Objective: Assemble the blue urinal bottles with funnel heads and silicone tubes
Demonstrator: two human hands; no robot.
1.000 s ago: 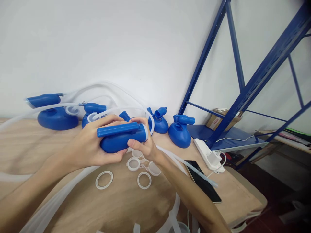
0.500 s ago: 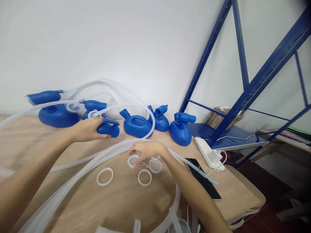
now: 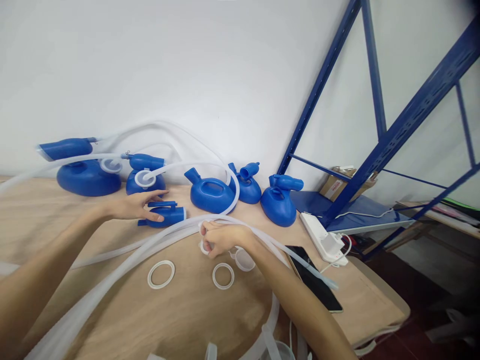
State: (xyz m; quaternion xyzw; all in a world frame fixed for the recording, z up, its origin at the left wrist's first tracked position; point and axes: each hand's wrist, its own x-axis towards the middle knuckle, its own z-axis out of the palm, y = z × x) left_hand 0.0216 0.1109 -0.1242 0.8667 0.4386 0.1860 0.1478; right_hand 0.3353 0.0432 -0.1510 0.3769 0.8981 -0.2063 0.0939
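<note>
A blue cylindrical spout piece (image 3: 174, 217) with a pale rim and a slim handle lies on its side on the table. My left hand (image 3: 133, 206) is at its left end, thumb against its front and fingers stretched apart behind. Farther right, my right hand (image 3: 225, 238) has its fingers curled in a pinch on a small white plastic cap (image 3: 204, 247), mostly hidden by the fingers. Just beside that hand lies a translucent round cap (image 3: 245, 260). Two flat white rings, one at left (image 3: 161, 274) and one at right (image 3: 223, 276), rest nearer me.
Several blue urinal bottles (image 3: 212, 195) line the wall, some joined to white hoses. Long translucent tubes (image 3: 123, 267) cross the table. A black phone (image 3: 315, 282) and a white power strip (image 3: 318, 237) lie at right, beside a blue metal rack (image 3: 333, 200).
The blue spout piece has come down nearer me onto the table, and my left hand's fingers have spread off it. My right hand's fingers have curled tighter on the white cap.
</note>
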